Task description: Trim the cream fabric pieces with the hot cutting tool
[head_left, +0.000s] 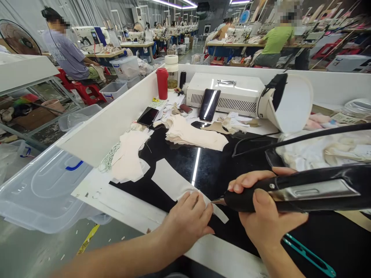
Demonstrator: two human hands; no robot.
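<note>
My left hand (189, 216) presses a white cut fabric piece (169, 179) against the black tabletop, its fingers bent and close together. In my right hand (265, 220) is a black hand tool (315, 189) with a long silver lever, the fingers wrapped round its body. Its narrow metal tip (218, 201) points left and meets the fabric's edge beside my left fingertips. A stack of pale cream fabric pieces (194, 133) lies beyond. More cut pieces (129, 154) rest at the left, beside tangled light green thread (109, 157).
A slotted teal tool (310, 255) lies right of my right wrist. Behind the fabric stand a phone (209, 104), a white metal box (226, 90), a red cup (162, 83) and a lamp-like white cone (297, 102). A black cable (319, 135) runs across the right. Other people work at sewing machines.
</note>
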